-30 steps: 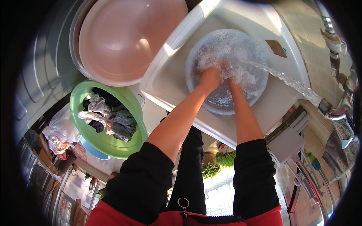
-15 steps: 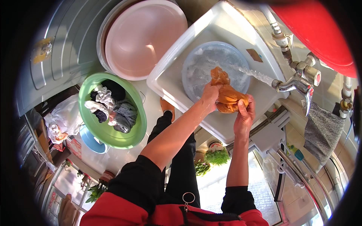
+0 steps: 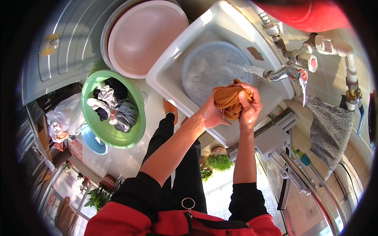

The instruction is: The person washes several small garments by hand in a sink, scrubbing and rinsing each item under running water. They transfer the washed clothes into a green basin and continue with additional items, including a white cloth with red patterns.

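A wet-looking orange-brown cloth (image 3: 230,103), bunched into a twisted wad, is held up in both hands, over the near part of the sink and overlapping the basin's near edge in this view. The left hand (image 3: 210,113) grips its left side, the fingers mostly hidden behind the folds; the right hand (image 3: 250,107) is clamped around its right side, thumb pressed on top. Just beyond, a pale blue basin (image 3: 186,76) of sudsy water stands in the white sink (image 3: 167,72), and a stream of water (image 3: 254,70) pours into it from the metal tap (image 3: 280,74) at the right. To the left, a green tub (image 3: 128,138) holds a heap of black, white and grey clothes (image 3: 112,103), with a blue bucket (image 3: 94,141) partly under its rim. A large pink basin (image 3: 147,39) sits above the tub in view, and a grey towel (image 3: 328,129) hangs below the pipes at the right.
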`<control>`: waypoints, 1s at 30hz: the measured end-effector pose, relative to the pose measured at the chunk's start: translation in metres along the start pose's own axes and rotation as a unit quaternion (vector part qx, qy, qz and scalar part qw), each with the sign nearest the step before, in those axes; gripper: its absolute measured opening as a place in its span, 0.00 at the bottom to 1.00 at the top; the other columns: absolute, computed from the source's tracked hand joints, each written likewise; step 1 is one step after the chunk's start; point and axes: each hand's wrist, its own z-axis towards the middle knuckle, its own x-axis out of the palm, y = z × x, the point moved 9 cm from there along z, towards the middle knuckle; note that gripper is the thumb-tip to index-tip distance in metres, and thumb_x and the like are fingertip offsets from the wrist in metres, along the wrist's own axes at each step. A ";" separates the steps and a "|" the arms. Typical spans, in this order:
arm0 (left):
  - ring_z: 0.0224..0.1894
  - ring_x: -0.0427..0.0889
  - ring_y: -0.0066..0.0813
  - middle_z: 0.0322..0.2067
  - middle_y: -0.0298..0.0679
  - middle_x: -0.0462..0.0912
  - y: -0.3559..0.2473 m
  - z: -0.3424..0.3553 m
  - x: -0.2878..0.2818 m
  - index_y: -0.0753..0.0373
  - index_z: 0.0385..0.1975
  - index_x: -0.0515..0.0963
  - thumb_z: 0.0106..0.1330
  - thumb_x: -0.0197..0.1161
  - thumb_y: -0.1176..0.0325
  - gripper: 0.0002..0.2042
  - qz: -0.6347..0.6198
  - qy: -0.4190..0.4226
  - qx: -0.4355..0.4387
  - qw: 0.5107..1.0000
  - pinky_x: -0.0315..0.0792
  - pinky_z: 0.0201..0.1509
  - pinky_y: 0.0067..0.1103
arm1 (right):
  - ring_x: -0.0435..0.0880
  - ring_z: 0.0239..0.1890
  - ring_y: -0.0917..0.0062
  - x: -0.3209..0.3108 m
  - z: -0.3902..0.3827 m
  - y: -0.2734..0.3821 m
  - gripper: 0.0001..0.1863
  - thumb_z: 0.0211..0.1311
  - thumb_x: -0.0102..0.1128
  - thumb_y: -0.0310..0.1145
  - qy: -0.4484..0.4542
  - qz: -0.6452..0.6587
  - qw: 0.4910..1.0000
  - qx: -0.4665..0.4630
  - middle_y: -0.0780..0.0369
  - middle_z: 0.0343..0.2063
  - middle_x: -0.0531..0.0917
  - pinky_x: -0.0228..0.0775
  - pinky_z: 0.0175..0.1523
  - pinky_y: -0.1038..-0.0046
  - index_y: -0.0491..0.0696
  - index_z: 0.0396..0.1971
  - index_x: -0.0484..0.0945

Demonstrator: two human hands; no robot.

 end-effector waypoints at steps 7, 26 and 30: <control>0.28 0.76 0.28 0.27 0.37 0.77 -0.040 0.012 0.031 0.63 0.29 0.73 0.65 0.63 0.57 0.15 0.126 -0.112 0.284 0.944 0.74 0.35 0.25 | 0.77 0.45 0.73 0.004 -0.039 0.023 0.12 0.67 0.58 0.29 -0.118 0.050 0.986 -0.108 0.60 0.40 0.78 0.68 0.56 0.72 0.44 0.48 0.72; 0.26 0.76 0.33 0.19 0.36 0.73 0.009 -0.059 0.156 0.60 0.17 0.72 0.43 0.66 0.68 0.09 0.720 -0.056 0.611 0.326 0.69 0.26 0.26 | 0.77 0.46 0.77 -0.020 -0.015 -0.022 0.19 0.73 0.46 0.43 0.111 0.250 0.891 0.362 0.63 0.45 0.77 0.71 0.53 0.73 0.44 0.51 0.72; 0.20 0.70 0.29 0.16 0.37 0.70 -0.037 -0.083 0.106 0.65 0.18 0.70 0.53 0.65 0.69 0.11 0.629 -0.165 0.489 0.581 0.66 0.27 0.23 | 0.79 0.44 0.76 -0.025 -0.015 0.031 0.27 0.71 0.48 0.50 0.045 -0.108 0.947 0.300 0.61 0.50 0.76 0.75 0.47 0.72 0.44 0.58 0.70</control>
